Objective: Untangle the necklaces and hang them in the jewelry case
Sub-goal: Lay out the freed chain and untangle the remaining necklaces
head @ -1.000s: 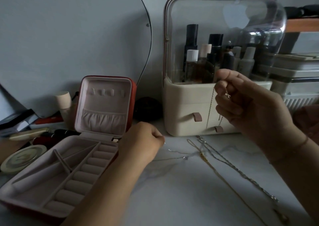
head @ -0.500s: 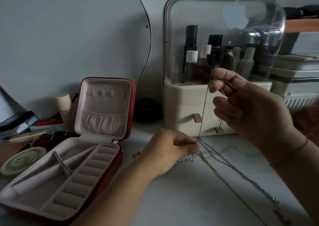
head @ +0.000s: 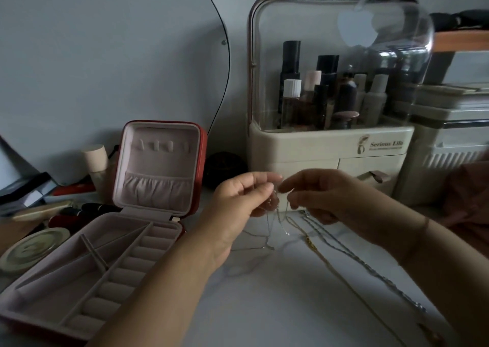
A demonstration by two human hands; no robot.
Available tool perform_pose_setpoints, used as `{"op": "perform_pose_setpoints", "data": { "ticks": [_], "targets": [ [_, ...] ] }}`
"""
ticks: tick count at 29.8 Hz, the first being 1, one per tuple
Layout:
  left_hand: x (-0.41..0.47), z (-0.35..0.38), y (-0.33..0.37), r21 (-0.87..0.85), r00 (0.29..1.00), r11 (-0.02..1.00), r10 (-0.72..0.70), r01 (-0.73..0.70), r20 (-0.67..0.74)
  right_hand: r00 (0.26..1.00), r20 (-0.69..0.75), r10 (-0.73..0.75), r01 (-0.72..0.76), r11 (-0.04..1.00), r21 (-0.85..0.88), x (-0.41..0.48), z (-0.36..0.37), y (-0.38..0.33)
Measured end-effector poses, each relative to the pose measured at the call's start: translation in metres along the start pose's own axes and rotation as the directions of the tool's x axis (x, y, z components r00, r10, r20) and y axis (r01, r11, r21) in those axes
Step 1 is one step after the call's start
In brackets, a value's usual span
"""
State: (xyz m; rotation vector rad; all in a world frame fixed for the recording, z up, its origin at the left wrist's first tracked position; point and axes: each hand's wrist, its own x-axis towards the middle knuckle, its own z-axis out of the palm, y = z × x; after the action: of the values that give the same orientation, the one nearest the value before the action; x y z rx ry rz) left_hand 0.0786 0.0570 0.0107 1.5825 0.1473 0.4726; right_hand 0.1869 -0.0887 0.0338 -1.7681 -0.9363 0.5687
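Head cam is dim and wide-angle, so a lot of fine detail gets lost. Left hand (head: 242, 201) and right hand (head: 326, 195) meet in mid-air just in front of the cosmetics organizer (head: 312, 150). Each one pinches a thin chain (head: 278, 221) between thumb and fingertips, with the other fingers curled in.

That chain is so fine it nearly vanishes. A few loops dangle from the fingers down to the tabletop. Honestly can't tell if it's one strand or two, or where the knot sits, since the fingers cover that bit.

Just right of it, a gold chain (head: 341, 275) and a twisted silver chain (head: 370, 264) lie stretched out side by side. They run toward the bottom right, where the right forearm hides their ends. Whether they touch the thin one up near the hands, no idea.

Jewelry case (head: 173, 226) sits open on the left, red outside with pink lining. Its lid (head: 161, 166) stands upright with a row of small hooks (head: 158, 145) and a gathered pocket. The near corner is cut off by the frame edge.

Surface is a white marble-look tabletop (head: 264, 307). Around the case there's a cream-capped bottle (head: 95, 158), a round tin (head: 29, 248) and some dark tubes too murky to identify. A curvy-edged mirror (head: 105, 55) hangs on the grey wall. Stacked storage boxes (head: 449, 135) sit far right, partly out of frame.
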Motion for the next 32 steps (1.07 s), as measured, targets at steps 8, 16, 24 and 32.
{"op": "perform_pose_setpoints", "data": {
  "ticks": [8, 16, 24, 32],
  "targets": [
    [0.0, -0.002, 0.005, -0.117, 0.999, 0.993, 0.023, -0.017, 0.048, 0.997, 0.065, -0.051, 0.064, 0.971, -0.23, 0.003, 0.016, 0.004],
    [0.005, -0.007, -0.002, -0.037, 0.989, 0.994, -0.108, 0.105, -0.097, 0.991, -0.08, -0.109, 0.111, 0.994, 0.019, 0.003, 0.01, 0.001],
    [0.007, -0.009, -0.001, -0.104, 0.98, 0.981, -0.174, 0.164, -0.093, 0.973, -0.197, -0.118, 0.138, 0.986, 0.095, 0.004, 0.01, 0.0],
    [0.008, -0.011, -0.004, 0.046, 0.96, 0.979, -0.184, 0.197, -0.21, 0.947, -0.308, -0.091, 0.177, 0.948, 0.264, 0.002, 0.005, -0.004]
  ]
}}
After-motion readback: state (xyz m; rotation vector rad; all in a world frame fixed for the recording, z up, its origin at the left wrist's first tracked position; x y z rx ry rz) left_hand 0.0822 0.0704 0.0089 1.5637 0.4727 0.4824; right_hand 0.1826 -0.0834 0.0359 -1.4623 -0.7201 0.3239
